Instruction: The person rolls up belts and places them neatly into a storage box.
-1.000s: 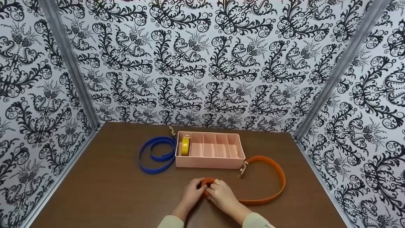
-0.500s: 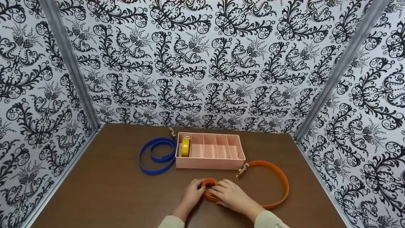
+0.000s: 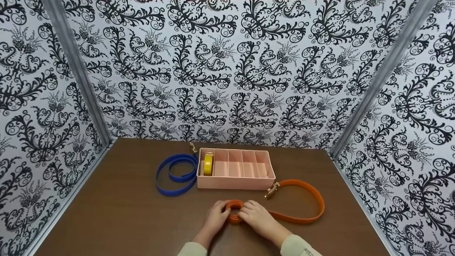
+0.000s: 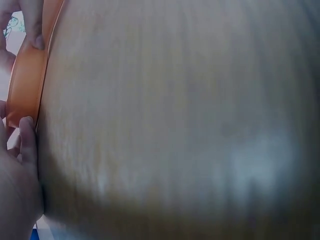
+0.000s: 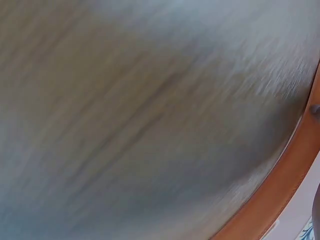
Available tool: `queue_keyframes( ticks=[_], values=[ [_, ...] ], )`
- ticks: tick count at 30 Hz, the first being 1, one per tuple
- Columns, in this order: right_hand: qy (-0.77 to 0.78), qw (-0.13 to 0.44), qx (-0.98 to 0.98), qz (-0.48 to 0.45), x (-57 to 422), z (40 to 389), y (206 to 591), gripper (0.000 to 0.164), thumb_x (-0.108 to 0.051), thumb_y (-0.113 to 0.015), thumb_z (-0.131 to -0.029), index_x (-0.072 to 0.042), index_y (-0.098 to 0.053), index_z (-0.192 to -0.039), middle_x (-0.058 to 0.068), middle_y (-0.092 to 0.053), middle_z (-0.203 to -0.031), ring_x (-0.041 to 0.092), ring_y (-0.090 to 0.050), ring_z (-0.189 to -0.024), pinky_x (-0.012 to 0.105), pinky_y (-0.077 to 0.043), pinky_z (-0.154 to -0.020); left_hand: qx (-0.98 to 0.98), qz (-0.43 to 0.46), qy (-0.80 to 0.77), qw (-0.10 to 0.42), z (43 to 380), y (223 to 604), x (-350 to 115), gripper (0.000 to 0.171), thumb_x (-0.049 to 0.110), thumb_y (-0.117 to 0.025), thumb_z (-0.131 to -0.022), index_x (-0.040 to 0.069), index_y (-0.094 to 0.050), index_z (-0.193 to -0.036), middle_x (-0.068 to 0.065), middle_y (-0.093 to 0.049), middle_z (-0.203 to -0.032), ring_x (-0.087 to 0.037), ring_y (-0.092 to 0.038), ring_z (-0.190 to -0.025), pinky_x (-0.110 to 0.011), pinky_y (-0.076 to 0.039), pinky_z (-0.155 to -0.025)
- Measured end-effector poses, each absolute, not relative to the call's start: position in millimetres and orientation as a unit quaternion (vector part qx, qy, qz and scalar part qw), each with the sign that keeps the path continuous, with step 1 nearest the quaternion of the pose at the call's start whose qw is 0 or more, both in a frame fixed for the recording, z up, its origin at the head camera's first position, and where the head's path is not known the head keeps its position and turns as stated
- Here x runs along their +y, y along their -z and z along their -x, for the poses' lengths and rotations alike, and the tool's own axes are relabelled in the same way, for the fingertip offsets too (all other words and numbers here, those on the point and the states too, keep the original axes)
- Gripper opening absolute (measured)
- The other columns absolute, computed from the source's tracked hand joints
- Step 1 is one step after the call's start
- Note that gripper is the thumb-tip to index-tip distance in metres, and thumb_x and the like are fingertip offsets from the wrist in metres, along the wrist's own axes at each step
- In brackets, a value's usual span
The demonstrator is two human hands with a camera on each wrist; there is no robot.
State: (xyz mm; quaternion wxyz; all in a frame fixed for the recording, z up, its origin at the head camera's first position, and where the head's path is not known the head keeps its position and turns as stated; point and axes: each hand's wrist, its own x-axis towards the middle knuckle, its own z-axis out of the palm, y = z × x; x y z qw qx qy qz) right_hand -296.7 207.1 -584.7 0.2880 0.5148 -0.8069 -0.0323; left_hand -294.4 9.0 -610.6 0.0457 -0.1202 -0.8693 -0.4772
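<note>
An orange strap (image 3: 317,199) with a gold-coloured metal clasp (image 3: 273,190) at its far end lies on the table, its near part wound into a coil (image 3: 234,203). My left hand (image 3: 215,215) holds the coil's left side between thumb and fingers. On the right side, my right hand (image 3: 256,217) pinches the coil where the loose length leads away. In the left wrist view, the fingertips of both hands press on the orange band (image 4: 27,82). The right wrist view shows mostly table, with the strap (image 5: 280,187) curving along the right edge.
Behind the hands stands a pink compartment box (image 3: 234,183), with a rolled yellow strap (image 3: 208,164) on edge in its leftmost compartment. Left of the box lies a loosely coiled blue strap (image 3: 170,192) with a metal clasp (image 3: 193,147). Patterned walls enclose the brown table (image 3: 124,202).
My right hand moved right along the strap, then back against the coil. The loose orange length shifted and its near stretch swung away from me. My left hand stayed on the coil.
</note>
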Motion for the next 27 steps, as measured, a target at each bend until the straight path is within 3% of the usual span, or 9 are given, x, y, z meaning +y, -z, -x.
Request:
queue_keyframes(
  ticks=[7, 13, 17, 22, 27],
  values=[
    [-0.011, 0.306, -0.806, -0.506, 191, 296, 584, 0.015, -0.010, -0.056, -0.083, -0.014, -0.070, -0.084, -0.004, -0.064, -0.078, 0.016, -0.058, -0.080, 0.033, -0.047, -0.080, -0.862, 0.112, 0.494, 0.038, 297, 610, 5, 0.034, 0.020, -0.068, -0.091, 0.009, -0.066, -0.123, -0.009, -0.064, -0.116, -0.033, -0.059, -0.110, -0.050, -0.045, -0.093],
    [-0.007, 0.292, -0.839, -0.458, 177, 292, 588, 0.011, -0.009, -0.071, -0.078, -0.015, -0.072, -0.087, -0.004, -0.065, -0.076, 0.017, -0.055, -0.078, 0.032, -0.047, -0.070, -0.857, 0.097, 0.503, 0.055, 297, 613, 4, 0.042, 0.022, -0.072, -0.088, 0.006, -0.062, -0.125, -0.014, -0.061, -0.122, -0.035, -0.058, -0.112, -0.051, -0.044, -0.094],
    [0.004, 0.272, -0.859, -0.434, 173, 289, 590, 0.012, -0.017, -0.076, -0.079, -0.016, -0.072, -0.090, -0.004, -0.065, -0.077, 0.017, -0.055, -0.079, 0.032, -0.048, -0.066, -0.842, 0.095, 0.527, 0.065, 296, 615, 5, 0.033, 0.018, -0.071, -0.089, 0.008, -0.062, -0.119, -0.013, -0.061, -0.120, -0.035, -0.057, -0.112, -0.051, -0.044, -0.093],
    [0.015, 0.265, -0.850, -0.454, 177, 291, 585, 0.025, -0.025, -0.082, -0.073, -0.019, -0.073, -0.096, -0.006, -0.067, -0.079, 0.016, -0.056, -0.080, 0.031, -0.047, -0.070, -0.837, 0.102, 0.535, 0.060, 296, 615, 6, 0.025, 0.015, -0.069, -0.089, 0.011, -0.067, -0.114, -0.011, -0.063, -0.118, -0.036, -0.056, -0.115, -0.052, -0.042, -0.095],
    [0.027, 0.260, -0.818, -0.512, 194, 297, 581, 0.043, -0.033, -0.087, -0.067, -0.020, -0.074, -0.106, -0.008, -0.070, -0.094, 0.017, -0.058, -0.092, 0.033, -0.045, -0.083, -0.841, 0.099, 0.531, 0.037, 297, 616, 7, 0.026, 0.015, -0.067, -0.090, 0.014, -0.069, -0.115, -0.010, -0.064, -0.121, -0.035, -0.055, -0.118, -0.053, -0.041, -0.097]
  ],
)
